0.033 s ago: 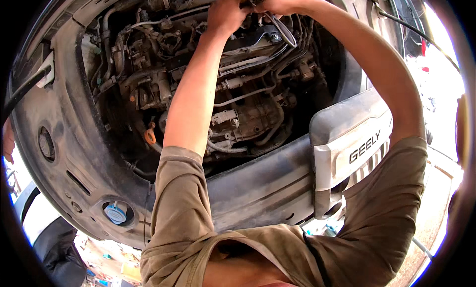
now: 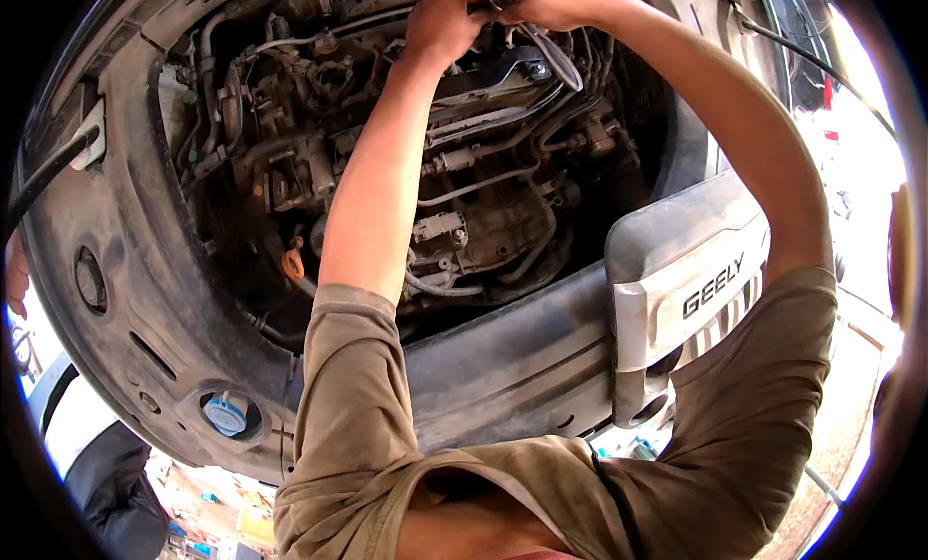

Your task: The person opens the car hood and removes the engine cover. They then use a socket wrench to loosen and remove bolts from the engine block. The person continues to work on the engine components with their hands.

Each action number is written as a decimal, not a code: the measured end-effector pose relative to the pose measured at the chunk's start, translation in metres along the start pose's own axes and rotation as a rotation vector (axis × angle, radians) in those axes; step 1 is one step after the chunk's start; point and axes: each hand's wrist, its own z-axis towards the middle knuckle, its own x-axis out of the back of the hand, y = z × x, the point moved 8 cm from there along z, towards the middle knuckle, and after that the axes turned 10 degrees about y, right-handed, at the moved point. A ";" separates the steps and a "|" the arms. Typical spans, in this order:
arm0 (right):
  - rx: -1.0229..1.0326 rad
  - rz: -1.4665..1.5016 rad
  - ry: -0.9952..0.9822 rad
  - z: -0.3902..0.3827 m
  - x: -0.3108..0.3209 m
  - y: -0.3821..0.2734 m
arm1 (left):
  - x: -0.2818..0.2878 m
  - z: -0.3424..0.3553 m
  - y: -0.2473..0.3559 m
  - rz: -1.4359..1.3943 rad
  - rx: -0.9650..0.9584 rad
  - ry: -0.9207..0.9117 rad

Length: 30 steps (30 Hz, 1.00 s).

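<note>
Both my hands meet at the far side of an open engine bay, near the picture's top edge. My left hand [image 2: 447, 23] is closed, its fingers curled toward the other hand; what they grip is hidden. Beside it, my right hand [image 2: 546, 1] is closed at a thin grey hose or cable [image 2: 572, 69], which hangs below the fingers in a narrow loop. Some small dark part shows between the two hands, too little to name. Under them lies the dusty engine [image 2: 483, 221], with a dark bracket [image 2: 507, 69] and metal pipes [image 2: 488, 125] near the loop.
A silver and black plastic cover [image 2: 677, 299] rests on the front edge at right. The black front panel [image 2: 503, 347] runs between me and the engine. At left are a blue cap [image 2: 225, 417] and an orange loop handle [image 2: 293, 264]. Support rods [image 2: 812, 65] stand at the sides.
The hanging loop sits very slightly further right. Both hands stay closed in almost the same place.
</note>
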 end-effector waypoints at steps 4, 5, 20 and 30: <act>0.133 -0.211 0.185 -0.005 0.011 -0.015 | -0.011 -0.004 -0.008 -0.123 0.016 -0.051; 0.195 -0.277 0.291 -0.012 0.015 -0.018 | -0.018 -0.004 -0.010 -0.216 0.023 -0.062; 0.012 -0.442 0.079 0.006 -0.017 0.006 | -0.031 -0.004 -0.017 -0.269 0.110 -0.167; 0.322 -0.602 0.125 -0.006 0.002 -0.014 | -0.031 -0.006 -0.015 -0.241 0.077 -0.136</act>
